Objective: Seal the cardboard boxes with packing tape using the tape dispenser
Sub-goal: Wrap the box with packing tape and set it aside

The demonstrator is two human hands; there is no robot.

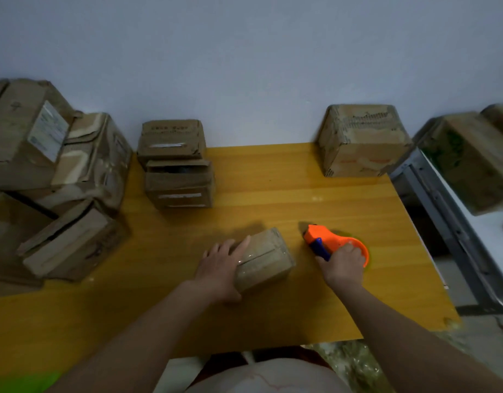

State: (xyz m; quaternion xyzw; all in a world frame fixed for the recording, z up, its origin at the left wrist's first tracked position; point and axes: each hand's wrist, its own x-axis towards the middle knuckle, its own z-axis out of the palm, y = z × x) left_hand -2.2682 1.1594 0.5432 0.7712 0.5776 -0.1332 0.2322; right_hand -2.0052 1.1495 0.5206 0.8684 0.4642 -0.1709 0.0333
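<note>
nearest to the camera, the left hand [220,263] lies flat and open on the left side of the small cardboard box [263,258], fingers spread, pressing and not gripping it. the box sits near the middle of the yellow table [273,188] and probably is light and slides easily, with glossy tape on top, so hold it by the sides. just beside it, the right hand [344,262] is closed around the orange tape dispenser [334,243], which rests on the table.

Plain pale blue-grey wall [244,52] behind glossy yellow wood-grain counter [301,194]; grey metal shelving frame [443,211] right; lighting dim; floor possibly speckled.
</note>
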